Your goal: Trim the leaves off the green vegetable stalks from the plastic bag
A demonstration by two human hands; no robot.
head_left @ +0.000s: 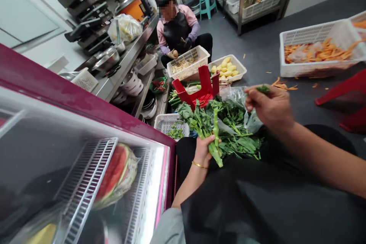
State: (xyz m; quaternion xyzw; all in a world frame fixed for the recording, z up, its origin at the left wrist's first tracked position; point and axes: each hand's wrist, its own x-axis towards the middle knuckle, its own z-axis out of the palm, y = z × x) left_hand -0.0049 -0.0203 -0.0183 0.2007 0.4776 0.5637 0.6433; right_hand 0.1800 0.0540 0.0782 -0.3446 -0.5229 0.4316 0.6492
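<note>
My left hand point(203, 149), with a gold bracelet at the wrist, is wrapped round thick green stalks of a leafy vegetable point(215, 148) that looks like Chinese broccoli. Their leaves fan out away from me. Up and to the right, my right hand point(270, 105) is closed, and a small piece of green leaf point(263, 89) shows at its fingers. Between and below the hands lies a heap of loose leafy greens point(238, 145), partly on a clear plastic bag point(253, 122). Close to my left hand sits a white basket point(160, 125) holding some small green pieces.
An upturned red stool point(197, 93) stands beyond the greens. Behind it a person point(183, 26) sits by a basket of peelings point(203, 55) and a basket of peeled potatoes point(238, 63). An orange-peel basket point(286, 68) is at right. A glass-fronted fridge point(168, 152) borders my left.
</note>
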